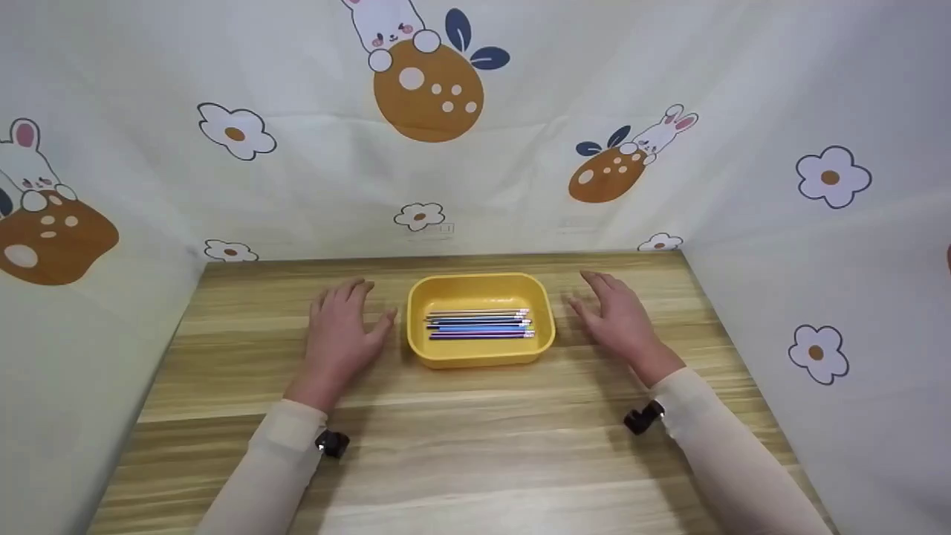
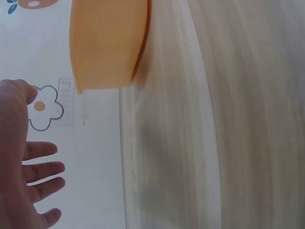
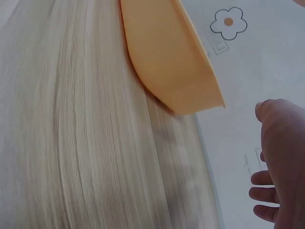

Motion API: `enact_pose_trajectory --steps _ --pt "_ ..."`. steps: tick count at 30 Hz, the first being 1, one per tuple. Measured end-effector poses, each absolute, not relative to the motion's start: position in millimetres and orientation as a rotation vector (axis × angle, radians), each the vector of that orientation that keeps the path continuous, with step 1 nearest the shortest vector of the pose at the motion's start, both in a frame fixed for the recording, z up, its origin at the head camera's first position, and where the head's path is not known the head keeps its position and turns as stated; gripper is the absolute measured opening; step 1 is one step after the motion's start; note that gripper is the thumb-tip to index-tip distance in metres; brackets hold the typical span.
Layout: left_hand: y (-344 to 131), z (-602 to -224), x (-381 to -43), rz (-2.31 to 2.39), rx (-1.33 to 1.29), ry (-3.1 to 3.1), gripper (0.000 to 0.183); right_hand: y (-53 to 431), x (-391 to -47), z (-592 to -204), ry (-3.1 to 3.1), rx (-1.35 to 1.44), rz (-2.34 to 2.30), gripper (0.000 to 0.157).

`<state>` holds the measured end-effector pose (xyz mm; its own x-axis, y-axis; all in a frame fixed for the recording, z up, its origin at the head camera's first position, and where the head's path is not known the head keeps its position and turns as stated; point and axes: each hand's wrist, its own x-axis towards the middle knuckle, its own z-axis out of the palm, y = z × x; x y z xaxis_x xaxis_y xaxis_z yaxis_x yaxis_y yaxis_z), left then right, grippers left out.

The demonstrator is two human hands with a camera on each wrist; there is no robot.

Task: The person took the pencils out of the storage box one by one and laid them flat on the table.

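Note:
A yellow rectangular tub (image 1: 481,358) with rounded corners stands toward the back of the wooden table. Inside it several pencils (image 1: 479,327) lie side by side, their eraser ends to the right. My left hand (image 1: 342,334) is just left of the tub, fingers relaxed and apart from it. On the other side my right hand (image 1: 617,319) hovers near the tub's right end, thumb spread from the fingers. Both hands are free of any object. Each wrist view shows the tub's outer wall (image 2: 109,43) beyond the hand, with a gap between them.
Wood-grain table (image 1: 475,446) runs from the hands to the front. A pale cloth (image 1: 312,171) printed with rabbits and flowers hangs behind the table and along both sides. Small black cameras (image 1: 333,444) sit at the wrists over light sleeves.

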<state>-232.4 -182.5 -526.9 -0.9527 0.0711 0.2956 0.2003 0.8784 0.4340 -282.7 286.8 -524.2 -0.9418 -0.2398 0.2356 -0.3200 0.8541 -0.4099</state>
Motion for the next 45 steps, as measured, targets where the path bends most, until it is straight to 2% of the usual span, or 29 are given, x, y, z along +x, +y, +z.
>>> enact_pose_trajectory --steps 4,16,22,30,37,45 --pt "-170.3 -527.2 -230.3 -0.722 -0.224 -2.788 0.077 281.5 -279.5 -520.6 -2.864 0.440 0.698 0.067" --pt "-145.1 -540.1 -229.9 -0.770 -0.333 -2.896 0.110 277.5 -273.5 -517.2 -2.923 0.412 0.691 0.071" --pt "-136.4 -545.1 -233.6 -0.801 -0.392 -2.918 0.112 278.0 -273.6 -518.7 -2.910 0.443 0.667 0.072" --pt "-129.4 -550.0 -238.8 -0.759 -0.504 -2.927 0.124 277.5 -273.2 -519.2 -2.938 0.403 0.670 0.075" --pt "-128.3 -552.9 -240.2 -0.689 -0.500 -2.955 0.130 273.4 -272.6 -516.4 -2.956 0.416 0.678 0.079" --pt "-127.4 -552.8 -241.4 -0.644 -0.524 -3.001 0.137 266.3 -271.9 -513.2 -2.922 0.440 0.721 0.070"
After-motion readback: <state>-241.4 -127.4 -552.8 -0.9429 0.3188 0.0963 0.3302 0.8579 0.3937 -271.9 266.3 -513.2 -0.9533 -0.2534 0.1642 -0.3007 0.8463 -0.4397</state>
